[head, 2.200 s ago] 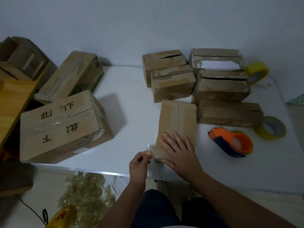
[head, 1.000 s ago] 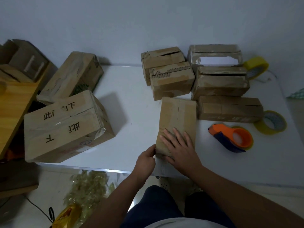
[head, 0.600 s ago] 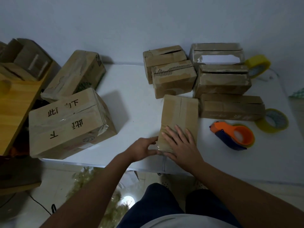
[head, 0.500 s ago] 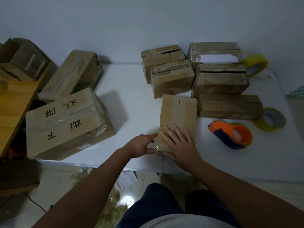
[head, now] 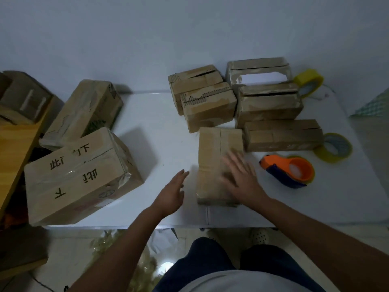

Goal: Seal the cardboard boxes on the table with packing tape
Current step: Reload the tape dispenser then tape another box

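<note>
A small cardboard box [head: 212, 152] lies lengthwise near the front edge of the white table [head: 164, 127], its top seam showing. My right hand [head: 242, 178] lies flat on the box's near right part, fingers spread and motion-blurred. My left hand [head: 171, 191] hovers just left of the box with straight fingers, holding nothing and apart from the box. An orange and blue tape dispenser [head: 289, 170] sits on the table to the right of the box.
Several small boxes [head: 210, 104] stand in a cluster behind, with two yellow tape rolls [head: 334, 147] [head: 309, 83] at the right. A large box with black characters [head: 77, 175] and another [head: 84, 112] fill the left. A wooden surface [head: 14, 144] lies far left.
My left hand has let go of the box's near left corner and moved away to the left. My right hand has slid rightward across the box top.
</note>
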`<state>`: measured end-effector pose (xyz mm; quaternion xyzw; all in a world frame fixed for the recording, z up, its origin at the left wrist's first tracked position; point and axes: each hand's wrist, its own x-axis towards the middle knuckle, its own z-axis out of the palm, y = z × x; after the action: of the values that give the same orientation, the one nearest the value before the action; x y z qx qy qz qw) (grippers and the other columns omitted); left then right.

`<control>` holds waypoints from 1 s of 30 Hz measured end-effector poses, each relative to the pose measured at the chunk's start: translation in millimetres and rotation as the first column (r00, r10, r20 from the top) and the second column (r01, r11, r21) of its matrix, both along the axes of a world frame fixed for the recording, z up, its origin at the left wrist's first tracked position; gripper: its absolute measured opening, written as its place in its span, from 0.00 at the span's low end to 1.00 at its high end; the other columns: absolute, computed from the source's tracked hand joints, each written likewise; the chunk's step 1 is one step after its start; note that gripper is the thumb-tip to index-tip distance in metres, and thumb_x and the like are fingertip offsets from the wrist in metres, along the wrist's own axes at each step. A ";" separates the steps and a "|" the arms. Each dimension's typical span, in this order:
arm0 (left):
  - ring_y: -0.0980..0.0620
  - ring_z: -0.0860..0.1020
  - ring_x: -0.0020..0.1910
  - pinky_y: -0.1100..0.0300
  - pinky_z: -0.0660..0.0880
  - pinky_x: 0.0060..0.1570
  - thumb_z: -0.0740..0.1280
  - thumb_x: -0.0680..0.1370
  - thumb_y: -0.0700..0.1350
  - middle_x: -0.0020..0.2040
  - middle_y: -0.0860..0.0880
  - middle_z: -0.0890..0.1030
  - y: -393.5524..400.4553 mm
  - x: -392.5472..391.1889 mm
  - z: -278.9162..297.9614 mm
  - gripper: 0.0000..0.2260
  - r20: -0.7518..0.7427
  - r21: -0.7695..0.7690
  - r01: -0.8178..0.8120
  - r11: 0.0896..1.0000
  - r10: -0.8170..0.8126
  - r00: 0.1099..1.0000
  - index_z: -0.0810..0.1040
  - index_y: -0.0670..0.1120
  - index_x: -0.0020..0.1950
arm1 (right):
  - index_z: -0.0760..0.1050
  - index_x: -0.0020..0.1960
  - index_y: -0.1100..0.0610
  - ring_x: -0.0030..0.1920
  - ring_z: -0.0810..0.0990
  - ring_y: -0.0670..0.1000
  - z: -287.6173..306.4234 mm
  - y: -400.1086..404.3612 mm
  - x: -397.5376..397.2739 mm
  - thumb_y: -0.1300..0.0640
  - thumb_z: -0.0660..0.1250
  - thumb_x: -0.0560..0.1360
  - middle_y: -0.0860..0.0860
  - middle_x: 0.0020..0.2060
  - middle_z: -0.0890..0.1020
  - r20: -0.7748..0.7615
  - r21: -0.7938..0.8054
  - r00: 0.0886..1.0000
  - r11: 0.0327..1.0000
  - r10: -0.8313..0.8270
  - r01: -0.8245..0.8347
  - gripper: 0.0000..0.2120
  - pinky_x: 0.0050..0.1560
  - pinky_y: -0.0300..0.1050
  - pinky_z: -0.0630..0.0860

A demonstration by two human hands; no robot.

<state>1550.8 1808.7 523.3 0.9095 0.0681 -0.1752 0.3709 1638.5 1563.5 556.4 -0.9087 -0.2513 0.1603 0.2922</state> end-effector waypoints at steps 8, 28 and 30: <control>0.48 0.66 0.73 0.60 0.68 0.65 0.57 0.82 0.59 0.79 0.51 0.58 -41.5 25.6 37.0 0.29 -0.015 -0.120 -0.174 0.977 0.173 0.985 0.51 0.56 0.80 | 0.66 0.71 0.48 0.62 0.78 0.50 18.0 -19.7 -5.4 0.35 0.54 0.78 0.51 0.64 0.77 -0.776 0.130 0.598 0.877 -0.201 0.463 0.27 0.68 0.56 0.70; 0.37 0.38 0.78 0.26 0.54 0.68 0.55 0.76 0.71 0.79 0.54 0.32 -83.4 22.1 50.0 0.37 -0.097 0.399 -0.328 0.856 0.395 0.913 0.44 0.63 0.79 | 0.65 0.74 0.52 0.70 0.69 0.50 25.6 -67.2 68.9 0.44 0.55 0.82 0.49 0.72 0.70 -0.249 -0.280 0.933 0.903 0.261 -0.327 0.23 0.70 0.46 0.65; 0.41 0.36 0.79 0.28 0.51 0.69 0.58 0.75 0.71 0.79 0.56 0.32 -87.9 17.2 48.2 0.37 -0.100 0.373 -0.191 0.908 0.244 0.965 0.45 0.65 0.79 | 0.67 0.73 0.53 0.70 0.69 0.49 22.2 -69.3 80.4 0.45 0.56 0.82 0.49 0.71 0.70 -0.216 -0.299 0.931 0.887 0.295 -0.351 0.22 0.69 0.45 0.64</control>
<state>1568.0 1720.8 571.5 0.9336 0.2267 -0.1823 0.2093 1718.9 1494.3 578.6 -0.8737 -0.3437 0.3215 0.1233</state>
